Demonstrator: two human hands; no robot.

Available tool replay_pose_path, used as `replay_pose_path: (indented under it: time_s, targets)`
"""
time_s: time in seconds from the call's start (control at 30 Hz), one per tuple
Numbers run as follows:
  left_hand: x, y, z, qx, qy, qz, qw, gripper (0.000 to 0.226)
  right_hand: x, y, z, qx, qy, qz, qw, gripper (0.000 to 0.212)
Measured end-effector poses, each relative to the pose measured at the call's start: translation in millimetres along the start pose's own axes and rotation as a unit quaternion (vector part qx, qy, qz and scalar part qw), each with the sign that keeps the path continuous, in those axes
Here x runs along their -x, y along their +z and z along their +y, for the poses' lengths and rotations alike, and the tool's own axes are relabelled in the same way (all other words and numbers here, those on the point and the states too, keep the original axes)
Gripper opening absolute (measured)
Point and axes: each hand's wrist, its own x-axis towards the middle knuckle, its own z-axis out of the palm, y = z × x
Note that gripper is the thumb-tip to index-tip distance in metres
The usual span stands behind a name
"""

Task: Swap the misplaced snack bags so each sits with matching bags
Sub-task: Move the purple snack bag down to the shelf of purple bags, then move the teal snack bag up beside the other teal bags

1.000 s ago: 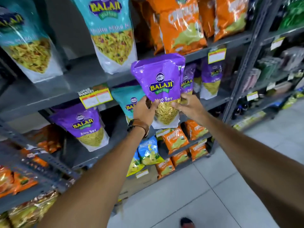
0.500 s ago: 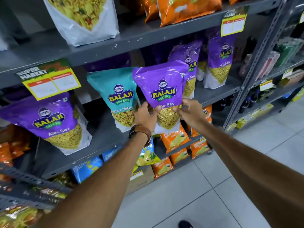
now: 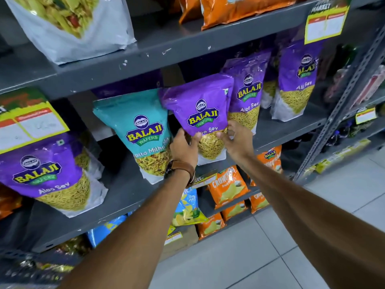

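Both hands [image 3: 210, 147] on purple "Balaji Wafers Aloo Sev" bag [image 3: 200, 113], upright.

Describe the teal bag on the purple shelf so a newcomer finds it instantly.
On the grey metal middle shelf, look just left of the purple Aloo Sev bag held by both hands. The teal Balaji Wafers pouch stands there, the only teal bag on that shelf.

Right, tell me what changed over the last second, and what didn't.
The held purple Aloo Sev bag came down from in front of the upper shelf to the middle shelf, now between the teal Khatta Mitha bag and the standing purple bags. The view followed it downward. Unchanged: left hand and right hand still grip its lower edge; nothing let go, and the teal bag still sits among purple ones.
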Motion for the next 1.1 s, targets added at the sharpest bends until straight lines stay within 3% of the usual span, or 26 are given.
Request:
replay_pose_path:
  time_s: [0.2,0.37,0.5,0.6,0.7,0.77,0.93,1.0,1.1]
  targets:
    - [-7.8,4.7,-1.4,-0.008,0.002,0.007,1.000,0.038,-9.2,4.2,1.8,0.018,-0.013,0.004,1.000,0.021]
    - [4.6,-8.3,-8.4,0.031,-0.003,-0.033,0.999,0.045,1.7,-0.6,2.2,-0.016,-0.027,0.030,0.999,0.046]
    - [27.5,-39.3,-28.3,0.049,0.004,-0.031,0.998,0.012,26.6,1.1,2.6,-0.010,0.019,0.091,0.996,0.039]
    - [43.5,-74.4,-45.3,0.050,-0.002,0.044,0.998,0.019,55.1,12.3,-2.2,0.023,0.021,0.096,0.995,0.028]
    - [46.4,-107.6,-63.1,0.054,-0.032,0.160,0.985,0.033,82.6,38.4,-15.5,0.009,0.001,0.034,0.999,0.022]
    - [45.2,-123.8,-70.9,0.059,-0.064,0.190,0.978,0.033,93.3,56.7,-27.5,-0.022,0.002,-0.014,1.000,0.029]
    - [34.5,-137.4,-78.1,0.066,-0.120,0.032,0.990,0.077,89.5,91.6,-56.1,-0.087,0.044,-0.131,0.987,0.089]
    - [29.4,-138.0,-75.3,0.040,-0.102,-0.010,0.994,0.072,84.1,101.6,-61.0,-0.107,0.059,-0.156,0.980,0.094]
    - [25.1,-136.6,-66.4,0.016,-0.090,-0.035,0.995,0.055,74.5,109.7,-67.7,-0.151,0.059,-0.177,0.971,0.079]
